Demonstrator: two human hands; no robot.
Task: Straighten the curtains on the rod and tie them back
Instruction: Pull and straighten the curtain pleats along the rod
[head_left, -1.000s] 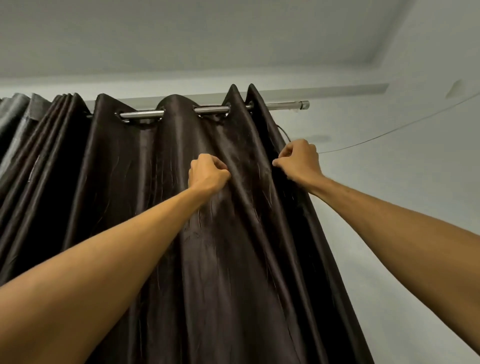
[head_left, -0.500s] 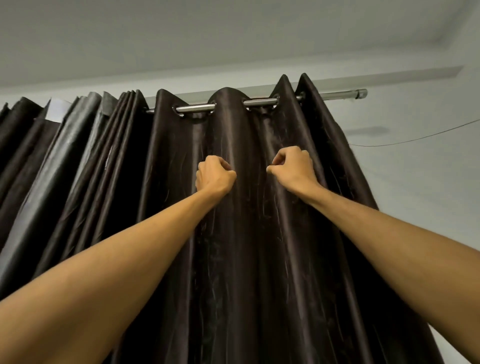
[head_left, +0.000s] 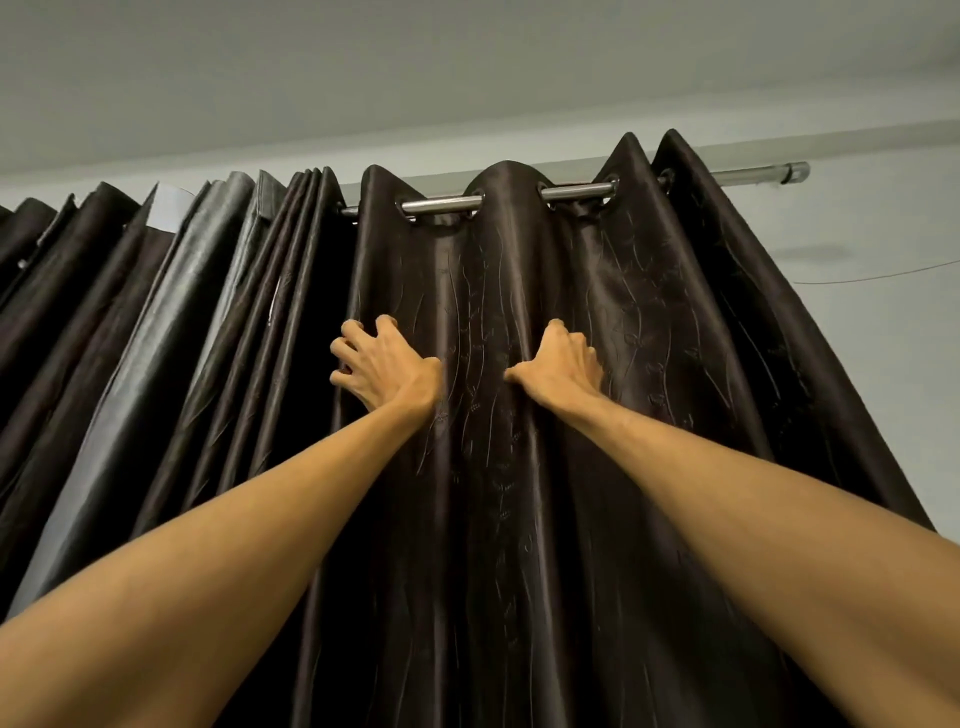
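Observation:
A dark brown eyelet curtain (head_left: 660, 312) hangs in broad folds from a metal rod (head_left: 571, 192) high on the wall. Both my arms reach up to it, a little below the rod. My left hand (head_left: 387, 364) has its fingers spread and hooked round the left edge of a fold. My right hand (head_left: 561, 364) holds the middle fold, with the fingers tucked into the valley on its right and the thumb laid across its front. The curtain's last fold sits short of the rod's end cap (head_left: 795, 170).
To the left, more curtain (head_left: 182, 322) is bunched in tight pleats, some showing a grey lining. A thin wire (head_left: 883, 274) runs across the pale wall at the right. The ceiling is just above the rod.
Both fists have loosened: the left hand moved left and spread over a fold edge, the right moved to the middle fold. The view has swung left, showing more bunched pleats.

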